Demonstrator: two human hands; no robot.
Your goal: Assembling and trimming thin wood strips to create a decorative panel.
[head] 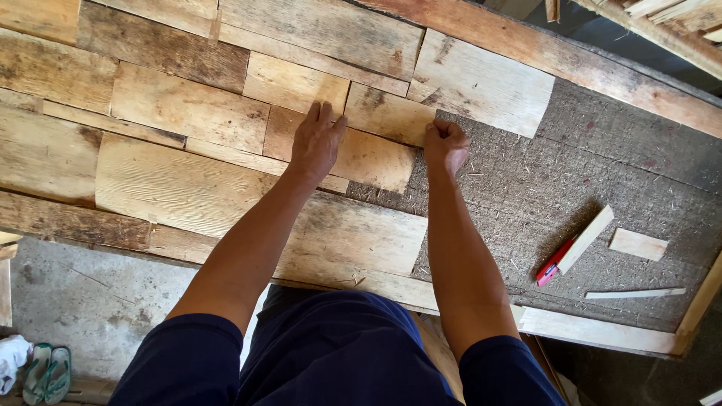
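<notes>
My left hand (316, 139) lies flat, fingers together, pressing on overlapping thin wooden sheets (188, 113) laid over a rough fibre board (587, 173). My right hand (445, 144) is curled at the right edge of a small pale wooden piece (387, 113), fingers gripping its corner. That piece overlaps a larger sheet (372, 159) just below it. Both forearms reach forward from my dark blue sleeves.
A red-handled cutter (553, 263) rests on the fibre board beside a narrow wood strip (587, 239). A small wood offcut (638, 243) and a thin sliver (635, 293) lie to the right. A wooden frame (602, 331) borders the board. Green sandals (47, 372) sit on the concrete floor at left.
</notes>
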